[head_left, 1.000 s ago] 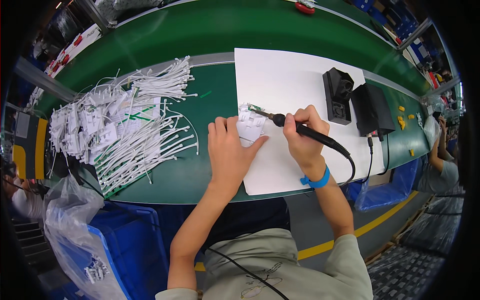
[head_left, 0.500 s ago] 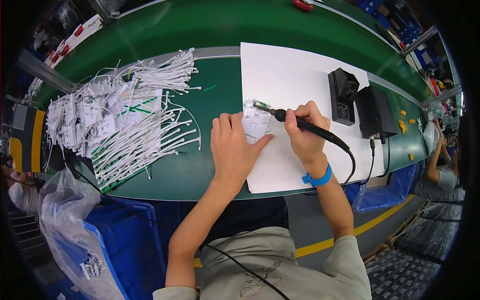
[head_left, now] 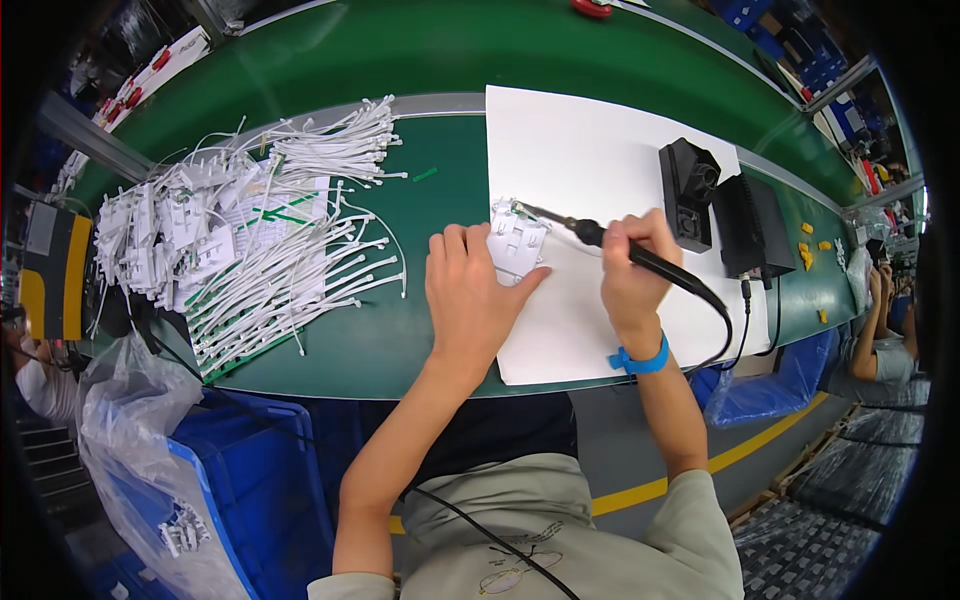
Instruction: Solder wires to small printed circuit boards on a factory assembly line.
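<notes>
A flat white plastic part (head_left: 515, 243) with small raised tabs lies on the white paper (head_left: 585, 320). My left hand (head_left: 468, 295) holds it down, fingers along its left edge and thumb at its lower right corner. My right hand (head_left: 638, 275) is closed round the handle of a soldering iron (head_left: 592, 233), a blue wrist strap (head_left: 642, 358) below it. The iron's tip is at the upper end of the part, by a small green piece; whether it touches cannot be made out.
Left on the green table (head_left: 430, 190) are heaped white plastic parts (head_left: 165, 230) and bundled white wires (head_left: 290, 285). A black iron stand (head_left: 685, 190) and black power box (head_left: 752, 225) stand right, before yellow bits (head_left: 806, 250). A blue bin (head_left: 250, 480) sits below.
My right hand has drawn back to the right with the soldering iron, which now lies at a flatter slant. Its tip has shifted slightly toward the part's upper middle. My left hand stays nearly in place.
</notes>
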Motion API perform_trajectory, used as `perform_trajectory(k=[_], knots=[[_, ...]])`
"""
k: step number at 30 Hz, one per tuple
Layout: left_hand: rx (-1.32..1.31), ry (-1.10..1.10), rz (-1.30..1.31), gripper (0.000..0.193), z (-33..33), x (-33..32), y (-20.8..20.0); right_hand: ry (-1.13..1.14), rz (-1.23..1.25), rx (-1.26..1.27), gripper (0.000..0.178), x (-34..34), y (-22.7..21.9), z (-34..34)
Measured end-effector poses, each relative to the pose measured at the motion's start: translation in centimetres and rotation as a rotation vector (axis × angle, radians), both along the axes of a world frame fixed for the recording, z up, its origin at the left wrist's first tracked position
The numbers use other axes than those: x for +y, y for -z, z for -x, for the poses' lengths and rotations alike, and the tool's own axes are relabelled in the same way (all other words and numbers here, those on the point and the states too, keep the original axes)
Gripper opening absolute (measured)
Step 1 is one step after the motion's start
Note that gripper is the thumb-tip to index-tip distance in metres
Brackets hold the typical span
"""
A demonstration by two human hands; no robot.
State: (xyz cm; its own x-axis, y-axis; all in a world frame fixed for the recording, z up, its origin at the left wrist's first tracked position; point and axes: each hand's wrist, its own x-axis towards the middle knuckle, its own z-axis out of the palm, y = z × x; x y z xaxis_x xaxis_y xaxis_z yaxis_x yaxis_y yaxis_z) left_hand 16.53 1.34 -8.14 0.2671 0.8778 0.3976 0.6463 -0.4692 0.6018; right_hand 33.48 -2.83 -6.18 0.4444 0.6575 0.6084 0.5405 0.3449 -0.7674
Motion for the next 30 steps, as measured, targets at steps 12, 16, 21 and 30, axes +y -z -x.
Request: perform_trajectory(k=[12,16,21,30], knots=[[0.213,0.302,-0.301,0.046,-3.3,-1.0,-1.1,0.213,-0.336,-0.041,0.022,-0.7,-0.4,-3.4],[0.485,0.438,-0.304,0.019,-5.7,0.2,-0.8,0.243,-0.367,-0.004,0.024,-0.9,-0.6,-4.2],[0.313,0.318,-0.338,0.008,-4.9,1.9,-1.8,0.311,-0.423,0.004,0.022,-1.2,-1.0,-4.7],[0.018,-0.073,-0.081,0.022,1.6,1.3,-3.2,0.333,-0.469,0.068,0.020,-1.5,-1.7,-4.9]])
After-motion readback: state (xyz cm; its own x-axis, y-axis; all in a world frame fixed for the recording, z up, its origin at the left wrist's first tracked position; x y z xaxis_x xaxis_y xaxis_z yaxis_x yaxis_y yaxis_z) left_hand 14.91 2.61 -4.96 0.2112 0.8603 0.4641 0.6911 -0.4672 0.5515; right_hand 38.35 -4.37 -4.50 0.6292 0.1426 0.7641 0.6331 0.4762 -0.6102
